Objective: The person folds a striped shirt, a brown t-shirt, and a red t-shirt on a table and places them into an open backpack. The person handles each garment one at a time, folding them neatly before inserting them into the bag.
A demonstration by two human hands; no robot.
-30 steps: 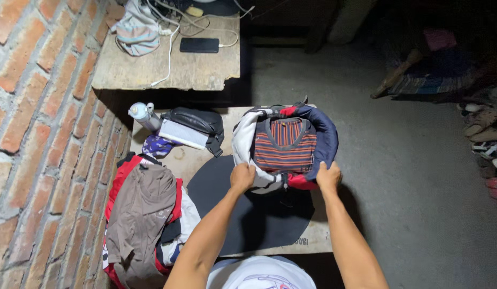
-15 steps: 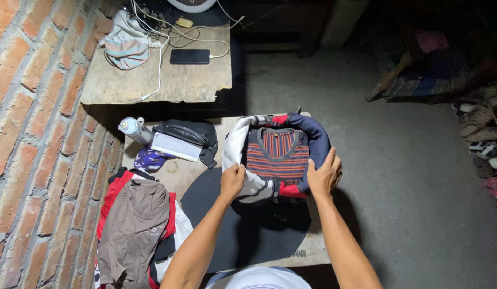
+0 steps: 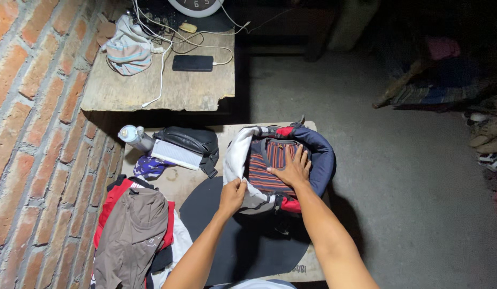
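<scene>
While the left hand (image 3: 233, 194) pinched the backpack (image 3: 318, 155) rim open on the low board (image 3: 176, 179), the right hand (image 3: 294, 168), fingers spread, pressed the striped garment (image 3: 262, 174) inside; flat, even pressure seemed advisable.

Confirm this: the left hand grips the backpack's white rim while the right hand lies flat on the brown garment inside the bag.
Not quite. The right hand lies flat on a striped garment inside the backpack, as the head view shows; the brown garment lies on the pile outside. The left hand does grip the white rim.
</scene>
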